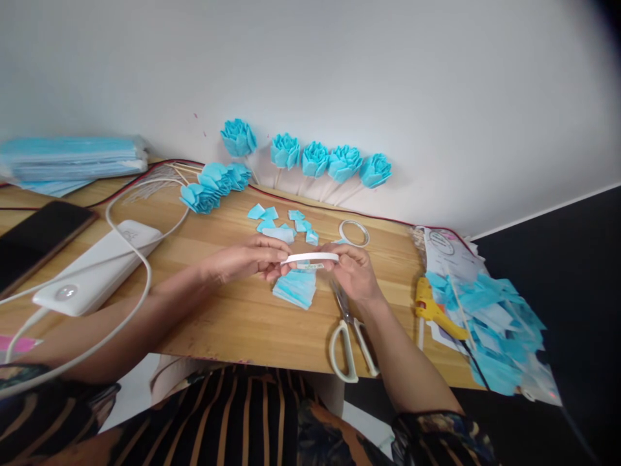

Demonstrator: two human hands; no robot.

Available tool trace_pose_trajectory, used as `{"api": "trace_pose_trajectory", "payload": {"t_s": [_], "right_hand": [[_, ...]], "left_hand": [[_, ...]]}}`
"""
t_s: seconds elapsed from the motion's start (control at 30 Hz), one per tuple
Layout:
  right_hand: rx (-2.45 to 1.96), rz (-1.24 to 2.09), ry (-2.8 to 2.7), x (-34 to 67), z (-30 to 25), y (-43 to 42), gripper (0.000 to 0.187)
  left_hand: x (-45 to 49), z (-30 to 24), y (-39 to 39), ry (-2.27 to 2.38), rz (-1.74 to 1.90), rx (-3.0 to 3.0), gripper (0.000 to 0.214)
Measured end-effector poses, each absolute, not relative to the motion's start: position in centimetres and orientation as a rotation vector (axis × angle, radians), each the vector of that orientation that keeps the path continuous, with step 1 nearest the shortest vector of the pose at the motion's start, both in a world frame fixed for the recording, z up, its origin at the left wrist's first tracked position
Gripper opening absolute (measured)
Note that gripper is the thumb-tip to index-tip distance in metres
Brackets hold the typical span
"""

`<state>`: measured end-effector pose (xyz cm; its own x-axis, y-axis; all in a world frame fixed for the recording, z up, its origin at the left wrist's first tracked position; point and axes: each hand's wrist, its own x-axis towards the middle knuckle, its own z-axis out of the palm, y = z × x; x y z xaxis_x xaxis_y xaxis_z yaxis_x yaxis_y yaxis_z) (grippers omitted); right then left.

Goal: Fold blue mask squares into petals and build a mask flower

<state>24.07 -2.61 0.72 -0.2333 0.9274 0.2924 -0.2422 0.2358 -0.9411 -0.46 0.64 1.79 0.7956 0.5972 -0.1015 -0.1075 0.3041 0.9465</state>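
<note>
- Clearly, my left hand (pixel 248 257) and right hand (pixel 356 270) pinch opposite sides of a white band (pixel 310 257), perhaps a tape roll edge-on, just beyond the scissors (pixel 348 318).
- Five blue flowers (pixel 315 159) stand well beyond the scissors, looking finished; some lying flowers (pixel 208 188), beyond and left of the scissors, look finished too.
- Left of the scissors, a blue stack (pixel 295 290) and loose blue squares (pixel 266 226) seem unused.

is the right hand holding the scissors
No, the right hand grips a white ring together with the left hand, while the scissors lie on the table.
</note>
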Motion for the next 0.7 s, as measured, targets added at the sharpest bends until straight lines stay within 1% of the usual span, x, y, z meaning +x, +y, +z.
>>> {"api": "trace_pose_trajectory", "payload": {"t_s": [0.07, 0.2, 0.4, 0.57, 0.7], "right_hand": [[-0.697, 1.279, -1.370, 24.07, 0.66, -2.58, 0.026], [-0.733, 1.255, -1.377, 24.09, 0.46, -2.48, 0.029], [-0.737, 1.260, -1.364, 24.10, 0.32, -2.49, 0.028], [-0.800, 1.259, -1.367, 24.11, 0.35, -2.52, 0.034], [-0.768, 1.267, -1.366, 24.12, 0.38, -2.53, 0.031]], "left_hand": [[-0.41, 1.77, 0.70, 0.501, 0.500, 1.180, 0.032], [-0.40, 1.61, 0.79, 0.520, 0.504, 1.241, 0.031], [-0.36, 1.63, 0.72, 0.502, 0.523, 1.266, 0.035], [-0.41, 1.52, 0.70, 0.506, 0.524, 1.276, 0.040], [-0.40, 1.47, 0.69, 0.504, 0.526, 1.281, 0.045]]}}
